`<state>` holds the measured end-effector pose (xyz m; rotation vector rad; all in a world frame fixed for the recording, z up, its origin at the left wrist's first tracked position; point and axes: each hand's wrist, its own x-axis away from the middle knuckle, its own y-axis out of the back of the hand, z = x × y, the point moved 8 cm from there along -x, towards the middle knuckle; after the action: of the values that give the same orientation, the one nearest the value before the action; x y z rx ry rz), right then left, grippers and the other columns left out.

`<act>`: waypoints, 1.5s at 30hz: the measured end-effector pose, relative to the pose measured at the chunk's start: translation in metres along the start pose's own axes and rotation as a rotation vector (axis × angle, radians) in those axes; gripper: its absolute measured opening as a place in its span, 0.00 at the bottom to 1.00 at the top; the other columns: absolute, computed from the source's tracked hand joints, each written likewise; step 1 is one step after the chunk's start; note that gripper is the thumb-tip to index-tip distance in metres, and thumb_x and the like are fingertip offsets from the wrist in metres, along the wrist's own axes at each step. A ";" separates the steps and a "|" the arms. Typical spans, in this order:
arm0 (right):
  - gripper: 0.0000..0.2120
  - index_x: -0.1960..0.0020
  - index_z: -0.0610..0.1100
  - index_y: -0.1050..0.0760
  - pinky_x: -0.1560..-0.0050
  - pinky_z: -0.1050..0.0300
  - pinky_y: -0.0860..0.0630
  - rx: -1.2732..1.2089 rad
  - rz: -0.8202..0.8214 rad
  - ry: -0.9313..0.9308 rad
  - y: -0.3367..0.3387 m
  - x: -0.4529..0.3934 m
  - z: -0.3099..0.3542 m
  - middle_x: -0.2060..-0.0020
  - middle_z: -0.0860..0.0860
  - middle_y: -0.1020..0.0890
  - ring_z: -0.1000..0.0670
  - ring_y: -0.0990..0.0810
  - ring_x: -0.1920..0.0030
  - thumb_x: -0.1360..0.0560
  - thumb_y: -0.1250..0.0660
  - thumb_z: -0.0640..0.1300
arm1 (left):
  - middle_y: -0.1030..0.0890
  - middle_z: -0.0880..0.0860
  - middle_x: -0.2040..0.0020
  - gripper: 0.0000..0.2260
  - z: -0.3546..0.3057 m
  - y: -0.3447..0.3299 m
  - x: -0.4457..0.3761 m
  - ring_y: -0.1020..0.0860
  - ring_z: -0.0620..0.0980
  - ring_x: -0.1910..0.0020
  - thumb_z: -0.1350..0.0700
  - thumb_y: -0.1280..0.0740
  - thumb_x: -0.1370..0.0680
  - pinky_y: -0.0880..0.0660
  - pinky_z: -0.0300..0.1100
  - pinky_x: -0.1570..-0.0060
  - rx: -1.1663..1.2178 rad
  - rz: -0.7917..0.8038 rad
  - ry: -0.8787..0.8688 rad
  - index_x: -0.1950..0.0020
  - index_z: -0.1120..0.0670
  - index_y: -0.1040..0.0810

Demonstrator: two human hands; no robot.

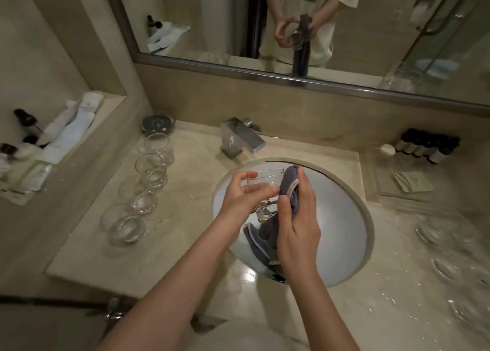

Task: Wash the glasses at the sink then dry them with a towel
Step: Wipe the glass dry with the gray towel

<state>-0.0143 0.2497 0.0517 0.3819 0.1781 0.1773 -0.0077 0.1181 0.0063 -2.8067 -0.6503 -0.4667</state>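
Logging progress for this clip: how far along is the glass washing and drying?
Apparently done: a row of glasses stands left of the sink. In hand: left hand holds a glass; right hand wipes it with a grey towel. Left: blurred glasses at right, state unclear.

Grey-blue towel point(290, 191) with pale stripe, white sink point(342, 218), beige marble counter point(185, 244).

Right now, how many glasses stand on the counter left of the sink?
4, in a row: nearest the faucet, then, then, and nearest me. Blurred glassware on the right isn't counted.
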 end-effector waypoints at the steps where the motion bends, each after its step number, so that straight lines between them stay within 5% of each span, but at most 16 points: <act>1: 0.20 0.33 0.74 0.51 0.50 0.83 0.39 0.003 0.023 0.002 -0.004 0.000 0.002 0.28 0.69 0.41 0.77 0.41 0.37 0.22 0.48 0.61 | 0.17 0.54 0.48 0.35 -0.001 0.001 0.000 0.18 0.47 0.55 0.43 0.24 0.48 0.23 0.43 0.51 0.000 0.009 -0.002 0.43 0.47 0.27; 7: 0.20 0.38 0.82 0.54 0.50 0.81 0.38 -0.047 0.100 -0.042 -0.018 -0.006 0.005 0.33 0.79 0.46 0.82 0.44 0.41 0.22 0.48 0.63 | 0.17 0.49 0.52 0.35 -0.008 0.008 -0.003 0.18 0.46 0.55 0.40 0.27 0.48 0.27 0.36 0.57 -0.022 0.025 -0.029 0.42 0.46 0.26; 11: 0.20 0.38 0.83 0.52 0.41 0.66 0.36 -0.103 0.091 -0.094 -0.019 -0.010 0.000 0.27 0.68 0.40 0.72 0.37 0.37 0.23 0.48 0.64 | 0.18 0.47 0.53 0.29 -0.007 0.011 -0.006 0.18 0.48 0.53 0.44 0.26 0.45 0.24 0.40 0.52 -0.016 0.023 -0.020 0.44 0.46 0.25; 17: 0.17 0.38 0.82 0.49 0.33 0.57 0.33 -0.187 0.075 -0.150 -0.022 -0.013 -0.005 0.27 0.61 0.34 0.59 0.32 0.31 0.22 0.49 0.65 | 0.20 0.55 0.41 0.30 -0.008 0.011 -0.007 0.18 0.51 0.48 0.41 0.30 0.46 0.24 0.44 0.50 0.022 0.051 0.008 0.46 0.47 0.25; 22: 0.28 0.26 0.64 0.44 0.33 0.55 0.32 -0.316 0.116 -0.251 -0.033 -0.016 -0.013 0.30 0.54 0.29 0.53 0.29 0.32 0.25 0.51 0.67 | 0.17 0.58 0.52 0.19 -0.008 0.015 -0.007 0.19 0.48 0.63 0.51 0.33 0.37 0.24 0.38 0.64 0.201 0.074 0.057 0.47 0.53 0.25; 24: 0.32 0.24 0.61 0.45 0.31 0.51 0.32 -0.330 0.130 -0.279 -0.037 -0.014 -0.014 0.30 0.53 0.29 0.52 0.29 0.32 0.28 0.52 0.66 | 0.18 0.57 0.52 0.23 -0.007 0.018 -0.006 0.18 0.49 0.62 0.51 0.32 0.37 0.22 0.39 0.65 0.249 0.054 0.060 0.44 0.54 0.27; 28: 0.30 0.26 0.65 0.46 0.36 0.61 0.33 -0.312 0.149 -0.254 -0.045 -0.010 -0.006 0.30 0.59 0.31 0.57 0.31 0.33 0.28 0.51 0.65 | 0.18 0.52 0.50 0.36 -0.004 0.028 -0.004 0.16 0.48 0.57 0.43 0.25 0.40 0.20 0.50 0.48 0.168 -0.022 0.072 0.37 0.53 0.33; 31: 0.29 0.26 0.66 0.48 0.40 0.71 0.36 -0.281 0.149 -0.220 -0.053 -0.006 -0.002 0.30 0.65 0.35 0.63 0.34 0.33 0.26 0.51 0.65 | 0.20 0.52 0.44 0.36 -0.005 0.040 -0.003 0.16 0.51 0.53 0.40 0.23 0.42 0.20 0.50 0.49 0.106 -0.095 0.062 0.41 0.54 0.31; 36: 0.23 0.27 0.69 0.50 0.27 0.58 0.40 -0.257 0.152 -0.168 -0.069 -0.001 -0.002 0.25 0.64 0.41 0.63 0.40 0.27 0.21 0.50 0.63 | 0.18 0.47 0.50 0.34 -0.005 0.063 -0.001 0.17 0.47 0.51 0.33 0.26 0.39 0.23 0.48 0.41 -0.058 -0.234 0.034 0.42 0.53 0.25; 39: 0.26 0.27 0.70 0.49 0.28 0.60 0.39 -0.244 0.179 -0.134 -0.077 -0.002 0.008 0.25 0.63 0.39 0.62 0.39 0.27 0.24 0.49 0.66 | 0.19 0.49 0.47 0.36 -0.005 0.066 0.004 0.19 0.47 0.47 0.33 0.24 0.39 0.24 0.47 0.40 -0.083 -0.254 0.019 0.38 0.48 0.31; 43: 0.20 0.30 0.70 0.48 0.33 0.72 0.38 -0.311 0.188 -0.132 -0.082 -0.003 0.018 0.26 0.61 0.38 0.63 0.38 0.28 0.21 0.49 0.61 | 0.18 0.52 0.45 0.35 -0.016 0.072 0.004 0.16 0.47 0.54 0.37 0.23 0.43 0.21 0.44 0.46 0.000 -0.214 -0.007 0.42 0.49 0.29; 45: 0.24 0.27 0.67 0.49 0.29 0.65 0.39 -0.370 0.181 -0.182 -0.084 -0.004 0.014 0.25 0.59 0.39 0.60 0.39 0.27 0.22 0.51 0.62 | 0.17 0.54 0.47 0.29 -0.021 0.074 0.004 0.16 0.48 0.57 0.41 0.23 0.38 0.20 0.46 0.48 0.064 -0.179 -0.018 0.43 0.53 0.26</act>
<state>-0.0035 0.1674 0.0330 0.0441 -0.0701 0.3466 0.0245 0.0490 0.0167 -2.7083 -0.9090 -0.4445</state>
